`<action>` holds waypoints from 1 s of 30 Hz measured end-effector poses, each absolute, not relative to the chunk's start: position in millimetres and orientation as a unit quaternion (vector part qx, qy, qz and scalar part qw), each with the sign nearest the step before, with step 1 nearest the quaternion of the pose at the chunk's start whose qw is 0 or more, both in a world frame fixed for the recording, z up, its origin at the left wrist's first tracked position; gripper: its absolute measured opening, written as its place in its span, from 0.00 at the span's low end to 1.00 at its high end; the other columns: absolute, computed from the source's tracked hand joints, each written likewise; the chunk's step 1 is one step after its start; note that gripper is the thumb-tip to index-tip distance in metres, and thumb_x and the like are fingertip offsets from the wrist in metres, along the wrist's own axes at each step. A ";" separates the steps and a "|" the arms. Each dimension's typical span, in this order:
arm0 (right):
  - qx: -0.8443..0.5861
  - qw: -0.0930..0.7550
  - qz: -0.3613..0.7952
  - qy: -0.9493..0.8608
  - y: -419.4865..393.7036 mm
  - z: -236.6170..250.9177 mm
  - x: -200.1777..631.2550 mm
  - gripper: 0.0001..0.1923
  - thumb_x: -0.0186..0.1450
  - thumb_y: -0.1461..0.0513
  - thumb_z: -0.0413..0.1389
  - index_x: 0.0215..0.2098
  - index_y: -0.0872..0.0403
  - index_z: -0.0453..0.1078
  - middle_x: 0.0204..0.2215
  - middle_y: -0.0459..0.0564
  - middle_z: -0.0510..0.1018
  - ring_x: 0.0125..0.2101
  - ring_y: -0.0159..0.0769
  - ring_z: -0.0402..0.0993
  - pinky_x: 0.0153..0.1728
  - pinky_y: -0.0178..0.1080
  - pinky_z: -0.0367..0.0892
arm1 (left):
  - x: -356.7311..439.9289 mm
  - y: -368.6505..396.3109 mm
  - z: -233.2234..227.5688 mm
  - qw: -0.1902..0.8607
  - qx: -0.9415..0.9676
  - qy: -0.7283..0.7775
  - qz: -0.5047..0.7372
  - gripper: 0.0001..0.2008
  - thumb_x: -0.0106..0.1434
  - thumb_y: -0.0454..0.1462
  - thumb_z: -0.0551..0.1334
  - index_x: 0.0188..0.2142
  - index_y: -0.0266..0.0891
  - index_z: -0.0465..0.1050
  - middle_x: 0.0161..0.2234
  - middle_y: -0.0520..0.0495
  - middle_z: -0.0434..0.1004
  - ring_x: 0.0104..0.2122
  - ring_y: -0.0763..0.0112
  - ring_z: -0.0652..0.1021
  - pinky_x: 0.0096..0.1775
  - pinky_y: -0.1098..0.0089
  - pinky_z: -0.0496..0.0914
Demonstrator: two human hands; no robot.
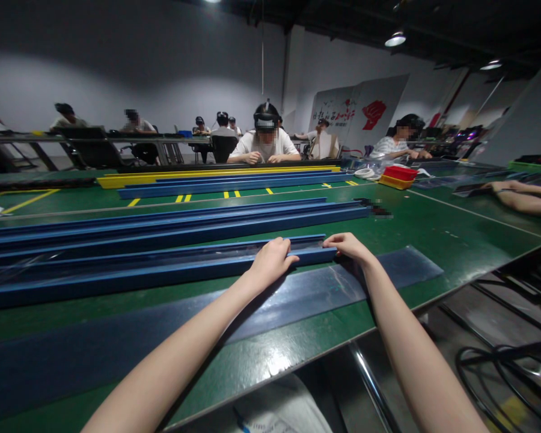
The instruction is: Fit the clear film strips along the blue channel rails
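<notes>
Head camera view: the right hand (pixel 348 245) bends its fingertips to the right end of the nearest long blue channel with raised side walls (pixel 162 276), where a glossy clear film (pixel 307 245) lies along the trough; whether those fingertips pinch the film or only press on it cannot be told. The left hand (pixel 274 258) lies across the same channel just beside, fingers curled and thumb extended toward the right; its fingertips are hidden, so its hold cannot be told either. The channel's left end is cut off by the frame, and glare blurs the film's edges. Nearer the body, a wide transparent plastic strip (pixel 297 299) passes beneath both forearms, partly covered by them. Behind the held channel lie further blue channels (pixel 297 221), then a long yellow channel (pixel 198 178), all on a glossy green tabletop (pixel 469 219) marked with yellow tape. A red plastic tray (pixel 400 173) stands farther back, beside a white coil (pixel 364 173). Across the table sits a person wearing a black headset (pixel 267 120); another person's forearms (pixel 523 195) enter from the right. Others sit along the pale wall. A white banner (pixel 342 114) bears a red fist and lettering too blurred to read.
</notes>
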State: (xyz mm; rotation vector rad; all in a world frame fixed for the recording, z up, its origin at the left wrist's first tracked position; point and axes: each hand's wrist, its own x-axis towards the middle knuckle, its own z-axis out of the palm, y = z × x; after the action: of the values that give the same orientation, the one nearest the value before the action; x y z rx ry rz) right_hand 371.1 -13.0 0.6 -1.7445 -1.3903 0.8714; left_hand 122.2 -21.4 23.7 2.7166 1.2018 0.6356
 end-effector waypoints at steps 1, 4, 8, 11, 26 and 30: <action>-0.679 0.365 0.338 -0.540 -12.7 0.4 370.9 0.04 0.48 0.64 0.57 0.22 0.58 0.72 0.21 0.48 0.75 0.19 0.25 0.63 0.17 0.28 0.57 | 122.2 -21.5 23.8 0.052 0.893 0.395 0.208 0.09 0.58 0.42 0.59 0.30 0.37 0.65 0.30 0.49 0.69 0.32 0.69 0.71 0.34 0.72 0.64; -0.682 0.368 0.332 -0.537 -11.9 -0.7 370.2 0.05 0.48 0.63 0.58 0.22 0.58 0.72 0.22 0.48 0.75 0.19 0.25 0.63 0.16 0.28 0.57 | 121.9 -21.7 24.6 0.052 0.893 0.396 0.206 0.10 0.59 0.42 0.59 0.30 0.38 0.65 0.30 0.49 0.69 0.32 0.69 0.71 0.34 0.72 0.64; -0.685 0.371 0.320 -0.539 -11.2 -2.0 369.6 0.05 0.48 0.62 0.59 0.22 0.58 0.73 0.21 0.48 0.75 0.18 0.25 0.63 0.16 0.28 0.57 | 121.4 -22.0 26.3 0.057 0.894 0.394 0.205 0.10 0.59 0.42 0.59 0.30 0.38 0.65 0.30 0.49 0.69 0.32 0.69 0.71 0.34 0.71 0.64; -0.689 0.369 0.316 -0.539 -11.2 -2.1 369.3 0.06 0.48 0.62 0.59 0.22 0.58 0.73 0.20 0.48 0.75 0.18 0.25 0.63 0.16 0.28 0.57 | 121.1 -22.1 26.6 0.061 0.895 0.392 0.205 0.10 0.59 0.42 0.58 0.29 0.38 0.66 0.30 0.49 0.69 0.32 0.69 0.71 0.34 0.71 0.64; -0.692 0.368 0.320 -0.532 -10.0 -2.2 369.7 0.09 0.47 0.60 0.59 0.23 0.58 0.74 0.19 0.47 0.74 0.18 0.25 0.62 0.15 0.28 0.56 | 120.9 -23.4 26.1 0.040 0.903 0.388 0.182 0.09 0.60 0.42 0.57 0.32 0.37 0.65 0.33 0.47 0.69 0.34 0.68 0.71 0.36 0.71 0.64; -0.692 0.369 0.317 -0.534 -9.7 -2.7 369.4 0.08 0.48 0.60 0.59 0.23 0.59 0.73 0.17 0.46 0.72 0.16 0.24 0.61 0.15 0.28 0.56 | 120.7 -23.6 26.2 0.035 0.907 0.383 0.172 0.10 0.61 0.43 0.56 0.33 0.38 0.65 0.34 0.47 0.70 0.35 0.67 0.72 0.36 0.71 0.65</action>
State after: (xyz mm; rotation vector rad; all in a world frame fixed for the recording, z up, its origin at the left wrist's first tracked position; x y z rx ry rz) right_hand 369.4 -9.7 -2.7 -1.7757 -1.3715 0.8138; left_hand 120.7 -23.6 26.2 2.7875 1.1789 0.5290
